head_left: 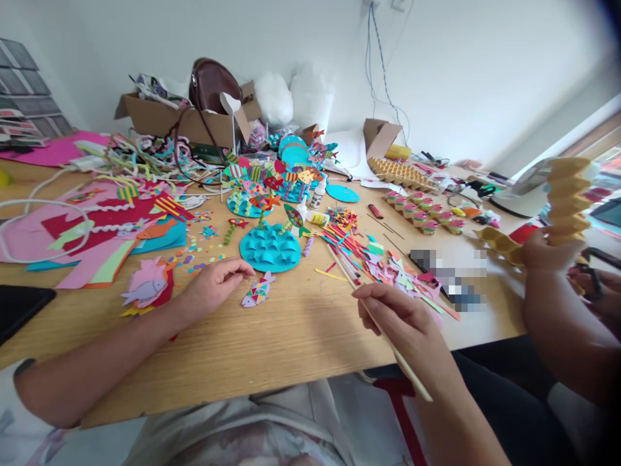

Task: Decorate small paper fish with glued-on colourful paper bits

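My right hand (402, 320) grips a long thin pale stick (400, 359), which slants from the lower right up toward the paper strips. My left hand (220, 281) is by the table's middle with its fingertips drawn together; whether anything small is between them is hidden. Just right of its fingertips lies a lilac paper fish (257, 291) with colourful triangle patches. Behind the fish is a blue scalloped paper base (270, 249), with a green patterned fish (294, 217) and an orange fish (264, 201) standing up from it.
Glue bottles (317, 194) stand behind the blue base. Paper strips (347, 243) and scraps (400, 275) spread to the right; stacked paper fish (149, 285) and coloured sheets (107, 223) lie left. At far right, a co-worker's hand (550, 252) holds a yellow egg carton (567, 200), with scissors (594, 272) nearby.
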